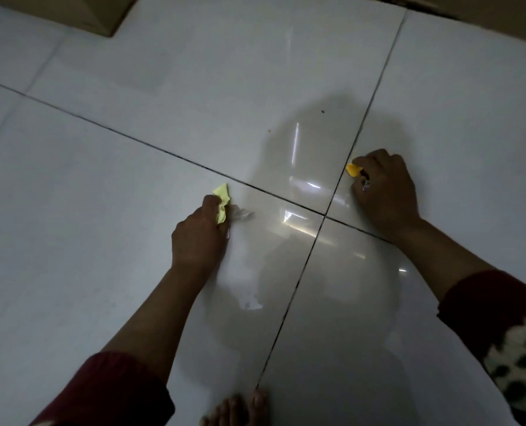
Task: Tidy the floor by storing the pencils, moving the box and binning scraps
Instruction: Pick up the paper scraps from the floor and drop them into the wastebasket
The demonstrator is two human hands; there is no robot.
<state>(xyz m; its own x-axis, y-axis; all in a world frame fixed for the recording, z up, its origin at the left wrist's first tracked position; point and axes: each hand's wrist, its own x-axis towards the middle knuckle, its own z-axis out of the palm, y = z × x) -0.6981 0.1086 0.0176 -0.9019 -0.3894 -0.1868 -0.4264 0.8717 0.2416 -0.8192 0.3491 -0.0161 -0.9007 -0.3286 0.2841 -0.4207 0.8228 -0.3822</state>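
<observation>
Dim view cuts off a cardboard box (71, 10) at top left; left hand (198, 235) pinches a yellow paper scrap (221, 201) on the tiled floor (132, 210); right hand (384, 192) curls around an orange scrap (353, 170), mostly hidden.

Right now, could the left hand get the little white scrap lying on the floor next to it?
Probably yes. The white scrap lies on bare floor just beside the left hand, nothing between them. But that hand already grips a yellow paper scrap, so its fingers are busy.
</observation>
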